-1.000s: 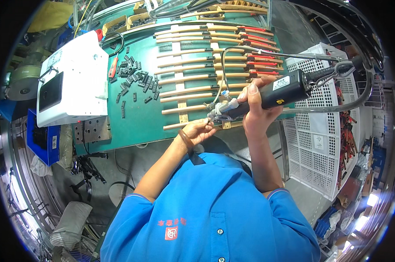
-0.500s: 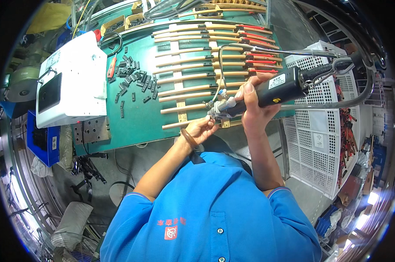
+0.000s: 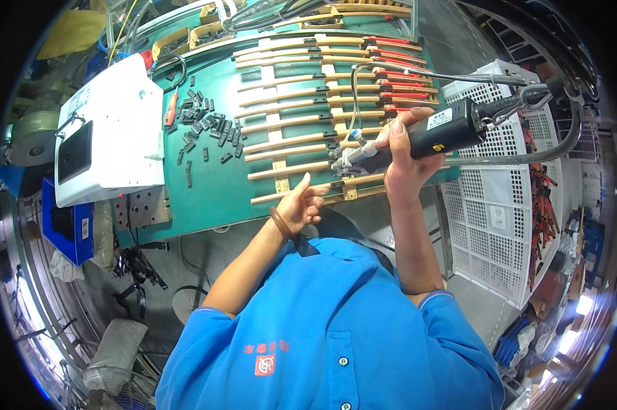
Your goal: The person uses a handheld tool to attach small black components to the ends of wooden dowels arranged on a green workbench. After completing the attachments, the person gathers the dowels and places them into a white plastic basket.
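Observation:
In my right hand (image 3: 407,164) is a black powered screwdriver (image 3: 452,130), held level, with cables and a clear hose leading off to the right. Its metal tip (image 3: 346,161) is over the near wooden sticks. The nearest stick (image 3: 271,199) carries a small black block (image 3: 337,185), just below the tip; contact between them cannot be made out. My left hand (image 3: 300,207) is beside that stick, thumb raised and fingers loosely bent, holding nothing. Several more sticks (image 3: 274,123) lie in a row across wooden rails, many with black blocks and red-and-black ends (image 3: 407,96).
Loose black blocks (image 3: 209,126) and a red-handled screwdriver (image 3: 171,109) lie on the green table (image 3: 206,198). A white machine (image 3: 110,130) stands at left, above a blue bin (image 3: 66,232). White perforated crates (image 3: 489,225) stand at right. Cardboard trays (image 3: 172,46) sit at the back.
My left hand has let go near the tool's tip and drawn back left, its fingers loosening. The screwdriver has shifted slightly right, and the black block on the nearest stick now shows.

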`<state>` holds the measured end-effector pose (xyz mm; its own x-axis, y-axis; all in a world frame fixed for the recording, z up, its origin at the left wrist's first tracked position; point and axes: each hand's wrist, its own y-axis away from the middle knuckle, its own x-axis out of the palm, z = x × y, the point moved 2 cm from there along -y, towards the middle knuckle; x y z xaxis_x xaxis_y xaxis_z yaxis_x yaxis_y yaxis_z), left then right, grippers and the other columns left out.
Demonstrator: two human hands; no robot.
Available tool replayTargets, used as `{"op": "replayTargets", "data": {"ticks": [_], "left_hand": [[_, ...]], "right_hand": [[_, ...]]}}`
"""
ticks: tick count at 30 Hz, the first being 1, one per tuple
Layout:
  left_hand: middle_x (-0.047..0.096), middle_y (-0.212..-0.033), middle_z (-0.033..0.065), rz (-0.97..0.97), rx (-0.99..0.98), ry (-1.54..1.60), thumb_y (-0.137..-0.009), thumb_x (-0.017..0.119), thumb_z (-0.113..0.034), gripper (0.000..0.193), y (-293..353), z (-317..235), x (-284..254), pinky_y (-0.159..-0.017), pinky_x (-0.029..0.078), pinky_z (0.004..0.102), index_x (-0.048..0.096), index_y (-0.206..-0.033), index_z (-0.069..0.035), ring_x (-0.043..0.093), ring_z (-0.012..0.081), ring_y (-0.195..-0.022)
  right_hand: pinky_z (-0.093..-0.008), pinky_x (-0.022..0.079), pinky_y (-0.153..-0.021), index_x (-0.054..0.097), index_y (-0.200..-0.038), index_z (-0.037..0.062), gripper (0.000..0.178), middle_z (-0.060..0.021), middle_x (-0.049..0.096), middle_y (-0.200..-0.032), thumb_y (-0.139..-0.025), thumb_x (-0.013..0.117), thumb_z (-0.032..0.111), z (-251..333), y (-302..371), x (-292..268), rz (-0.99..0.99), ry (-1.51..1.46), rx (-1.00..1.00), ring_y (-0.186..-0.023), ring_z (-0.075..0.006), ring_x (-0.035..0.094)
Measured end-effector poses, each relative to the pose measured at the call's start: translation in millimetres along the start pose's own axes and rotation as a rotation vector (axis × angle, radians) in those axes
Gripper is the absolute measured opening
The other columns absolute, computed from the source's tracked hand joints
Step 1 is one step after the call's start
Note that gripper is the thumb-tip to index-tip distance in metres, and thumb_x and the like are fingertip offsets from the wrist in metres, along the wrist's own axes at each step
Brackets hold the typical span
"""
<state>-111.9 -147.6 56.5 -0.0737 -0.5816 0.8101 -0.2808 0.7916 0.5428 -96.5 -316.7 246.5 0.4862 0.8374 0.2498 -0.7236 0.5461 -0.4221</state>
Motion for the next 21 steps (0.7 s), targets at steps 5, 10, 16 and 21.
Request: {"op": "replayTargets", "data": {"ticks": [5,10,16,21], "left_hand": [[0.06,-0.082,0.0052,-0.543,1.145,-1.518,-0.078,0.072,-0.021,0.018,-2,-34,25,-0.066,0.047,0.0318,0.065,-0.09,-0.01,0.06,0.0209,-0.074],[0.061,-0.094,0.008,-0.363,1.131,-1.733,-0.064,0.078,-0.016,0.029,-53,-40,18,-0.078,0.047,0.0404,0.067,-0.09,-0.009,0.058,0.0299,-0.091],[0.061,-0.086,0.0042,-0.435,1.122,-1.673,-0.063,0.078,-0.014,0.022,-76,-33,3,-0.075,0.048,0.0393,0.066,-0.081,-0.013,0.058,0.027,-0.087],[0.061,-0.087,0.0042,-0.484,0.937,-1.677,-0.068,0.076,-0.02,0.017,-75,-35,6,-0.072,0.049,0.0399,0.067,-0.082,-0.016,0.061,0.0285,-0.081]], "right_hand": [[-0.0276,0.049,-0.058,0.045,-0.11,0.0,0.029,-0.0063,0.053,-0.081,-0.084,0.055,-0.005,-6,-7,-7,-0.006,0.036,-0.062,-0.062,-0.0126,0.053],[-0.0264,0.049,-0.059,0.044,-0.107,-0.001,0.026,-0.0057,0.052,-0.079,-0.084,0.055,-0.003,-11,-13,1,-0.001,0.056,-0.088,-0.061,-0.0124,0.053],[-0.024,0.05,-0.063,0.043,-0.112,0.0002,0.036,-0.0053,0.054,-0.088,-0.08,0.056,-0.009,-19,-13,-2,0.023,0.029,-0.059,-0.07,-0.0096,0.054],[-0.0222,0.048,-0.067,0.045,-0.11,-0.0008,0.034,-0.0044,0.054,-0.088,-0.08,0.058,-0.009,-26,-11,-4,0.013,0.05,-0.066,-0.072,-0.0083,0.054]]}}
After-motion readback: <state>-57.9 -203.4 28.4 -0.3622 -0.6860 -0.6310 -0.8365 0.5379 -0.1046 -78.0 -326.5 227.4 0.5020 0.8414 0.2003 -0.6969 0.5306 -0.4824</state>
